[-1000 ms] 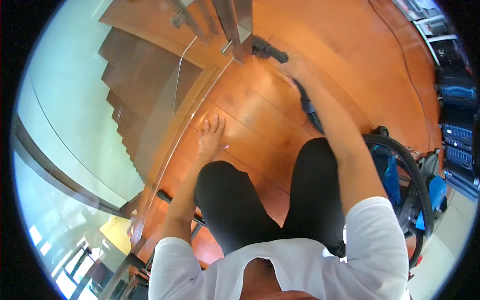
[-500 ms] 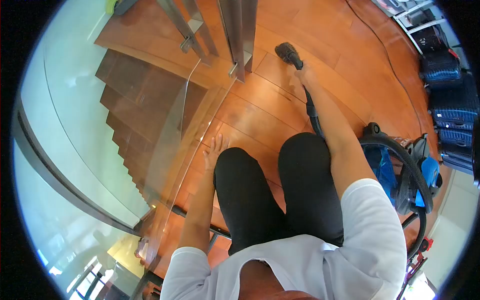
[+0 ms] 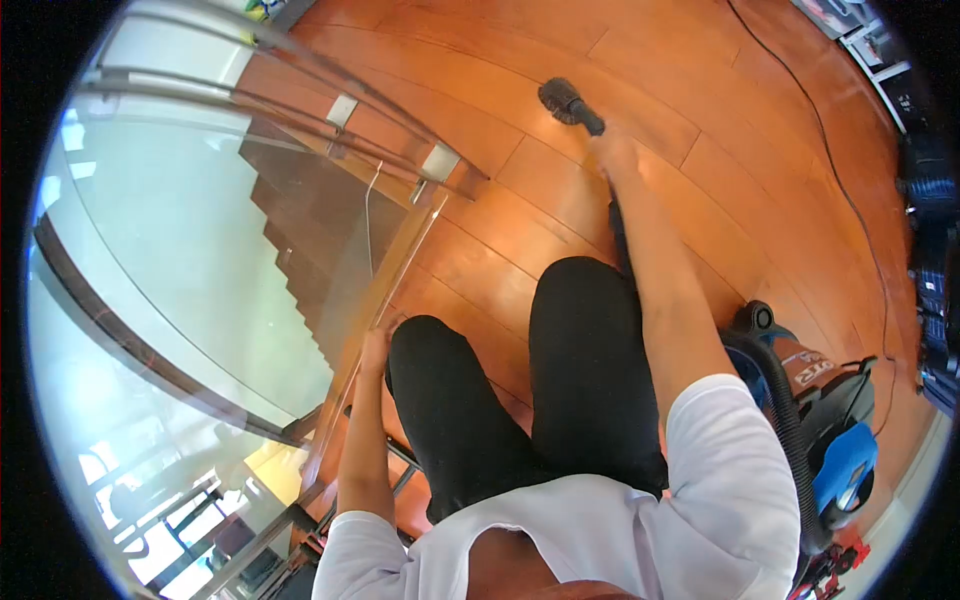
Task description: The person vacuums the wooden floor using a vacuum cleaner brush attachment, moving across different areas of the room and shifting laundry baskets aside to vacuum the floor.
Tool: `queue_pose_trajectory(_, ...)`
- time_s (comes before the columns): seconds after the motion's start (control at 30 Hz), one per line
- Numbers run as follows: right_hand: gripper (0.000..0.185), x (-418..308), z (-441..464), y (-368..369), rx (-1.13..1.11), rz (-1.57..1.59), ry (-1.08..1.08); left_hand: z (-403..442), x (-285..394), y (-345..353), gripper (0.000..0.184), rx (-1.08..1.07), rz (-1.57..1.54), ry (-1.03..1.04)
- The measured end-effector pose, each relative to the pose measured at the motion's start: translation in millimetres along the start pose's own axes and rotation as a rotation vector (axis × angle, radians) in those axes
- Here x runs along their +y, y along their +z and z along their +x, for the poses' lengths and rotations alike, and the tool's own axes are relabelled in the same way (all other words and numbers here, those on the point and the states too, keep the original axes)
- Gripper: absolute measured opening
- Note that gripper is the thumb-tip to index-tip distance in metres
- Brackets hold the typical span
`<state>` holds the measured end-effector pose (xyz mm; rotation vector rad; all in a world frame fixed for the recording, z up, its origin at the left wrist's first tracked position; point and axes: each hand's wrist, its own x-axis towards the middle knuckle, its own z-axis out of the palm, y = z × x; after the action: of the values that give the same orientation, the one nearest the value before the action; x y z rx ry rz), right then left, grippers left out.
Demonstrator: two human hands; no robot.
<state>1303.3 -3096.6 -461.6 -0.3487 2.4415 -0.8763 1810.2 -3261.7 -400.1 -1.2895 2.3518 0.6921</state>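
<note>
My right hand [image 3: 613,155] is closed around the black tube of a vacuum cleaner hose, just behind its round brush nozzle [image 3: 562,101]. The bristles are at the wooden floor [image 3: 555,190]; whether they press on it I cannot tell. Past my hand, the tube [image 3: 619,235] runs back beside my right knee. My left hand [image 3: 377,345] is beside my left knee, close to the lower edge of a glass panel. Its fingers are mostly hidden and blurred, so their grip does not show.
A blue and black vacuum cleaner [image 3: 845,465] stands at my right with its thick hose [image 3: 775,390]. A cable [image 3: 820,115] crosses the floor. On the left, metal posts [image 3: 330,130] and glass border a descending staircase [image 3: 300,215]. Dark suitcases [image 3: 930,270] line the right side.
My view has shifted and turned. The brush has swung a little while my right hand keeps hold of the tube. My left hand, earlier spread on the floor, has drawn back beside the knee.
</note>
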Motion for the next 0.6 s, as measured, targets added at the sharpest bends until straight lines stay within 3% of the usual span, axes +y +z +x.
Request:
queue_pose_trajectory(0.07,0.047,23,2,37,0.115,-0.083,-0.188,0,-3,-26,0.032,0.122,-0.272,0.097)
queue_pose_trajectory(0.1,0.049,19,-15,37,0.019,-0.058,-0.214,0,-1,-38,0.032,0.199,-0.419,0.195)
queue_pose_trajectory(0.2,0.048,16,-37,25,-0.072,-0.002,-0.233,-30,116,-118,0.032,0.205,-0.343,0.19)
queue_pose_trajectory(0.33,0.044,27,-15,5,0.028,-0.052,-0.089,-93,268,-191,0.035,0.345,-0.077,0.489)
queue_pose_trajectory(0.43,0.041,32,-11,-20,-0.022,0.078,0.012,-135,327,-214,0.038,0.342,0.044,0.653)
queue_pose_trajectory(0.53,0.042,46,-25,-30,0.011,0.195,0.089,-141,349,-212,0.039,0.169,0.055,0.842)
queue_pose_trajectory(0.6,0.045,53,-21,-24,0.035,0.145,0.029,-133,361,-198,0.039,-0.018,0.022,0.864)
